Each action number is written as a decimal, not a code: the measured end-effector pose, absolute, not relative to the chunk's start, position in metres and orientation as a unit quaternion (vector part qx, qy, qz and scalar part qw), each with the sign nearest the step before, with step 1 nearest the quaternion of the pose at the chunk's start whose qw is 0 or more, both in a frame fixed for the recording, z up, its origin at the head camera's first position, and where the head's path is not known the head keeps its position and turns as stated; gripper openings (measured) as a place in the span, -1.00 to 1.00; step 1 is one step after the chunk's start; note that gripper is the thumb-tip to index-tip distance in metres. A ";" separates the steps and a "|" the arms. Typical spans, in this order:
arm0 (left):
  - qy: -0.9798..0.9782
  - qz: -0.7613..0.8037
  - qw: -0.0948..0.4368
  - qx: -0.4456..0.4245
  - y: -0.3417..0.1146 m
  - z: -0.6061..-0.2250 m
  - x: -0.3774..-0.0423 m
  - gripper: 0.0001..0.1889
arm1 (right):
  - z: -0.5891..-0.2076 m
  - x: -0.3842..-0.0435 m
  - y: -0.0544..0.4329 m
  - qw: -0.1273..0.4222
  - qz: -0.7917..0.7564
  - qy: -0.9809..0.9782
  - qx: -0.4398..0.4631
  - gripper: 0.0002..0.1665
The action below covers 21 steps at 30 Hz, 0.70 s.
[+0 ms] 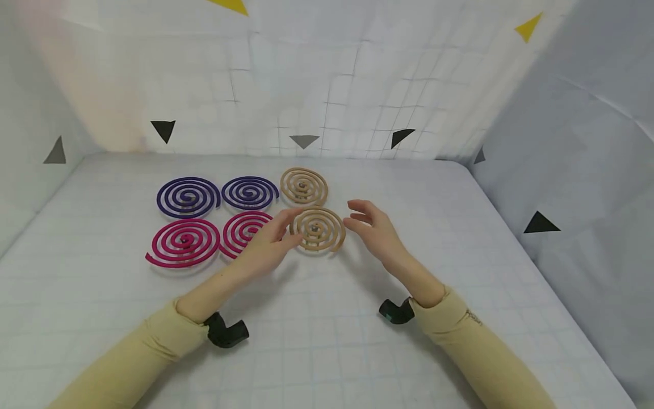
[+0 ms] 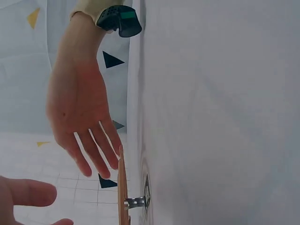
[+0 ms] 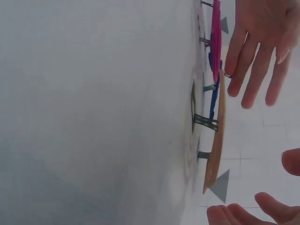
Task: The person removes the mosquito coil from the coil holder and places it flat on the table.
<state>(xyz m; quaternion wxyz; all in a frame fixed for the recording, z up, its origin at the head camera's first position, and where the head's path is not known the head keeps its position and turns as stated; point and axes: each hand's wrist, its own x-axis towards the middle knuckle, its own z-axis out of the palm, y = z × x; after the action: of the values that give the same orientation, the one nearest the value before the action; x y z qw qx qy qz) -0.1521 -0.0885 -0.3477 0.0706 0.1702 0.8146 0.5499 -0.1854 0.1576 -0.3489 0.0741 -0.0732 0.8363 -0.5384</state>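
A tan mosquito coil (image 1: 315, 228) sits level on a small metal stand (image 3: 206, 122), in the near row at the right end. My left hand (image 1: 265, 244) is at its left edge, fingers relaxed, above part of a pink coil (image 1: 236, 233); whether it touches the tan coil I cannot tell. At the right edge of the same coil is my right hand (image 1: 375, 230), fingers loosely bent and holding nothing. Seen from the left wrist, the coil (image 2: 123, 187) is edge-on, raised off the surface. Behind it stands a second tan coil (image 1: 302, 185).
Another pink coil (image 1: 185, 240) lies at the left of the near row. Two dark blue coils, one far left (image 1: 188, 197) and one beside it (image 1: 249, 193), are in the back row. A white grid-lined cloth (image 1: 317, 341) covers the table; marked white walls (image 1: 306, 74) surround it.
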 end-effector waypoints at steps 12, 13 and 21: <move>0.807 0.566 0.056 0.160 -0.084 -0.353 -0.148 -0.41 | -0.354 -0.182 0.150 0.094 -0.567 0.815 -0.073 -0.36; 0.806 0.568 0.059 0.158 -0.083 -0.354 -0.148 -0.40 | -0.354 -0.182 0.149 0.096 -0.567 0.815 -0.073 -0.36; 0.799 0.577 0.073 0.150 -0.084 -0.356 -0.148 -0.39 | -0.357 -0.182 0.151 0.100 -0.569 0.813 -0.073 -0.33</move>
<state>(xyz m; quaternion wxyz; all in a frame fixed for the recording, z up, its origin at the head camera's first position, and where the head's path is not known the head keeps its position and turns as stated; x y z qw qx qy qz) -0.1484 -0.0836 -0.3562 0.0729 0.1505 0.7991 0.5774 -0.1825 0.1507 -0.3569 0.0999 -0.0732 0.8128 -0.5692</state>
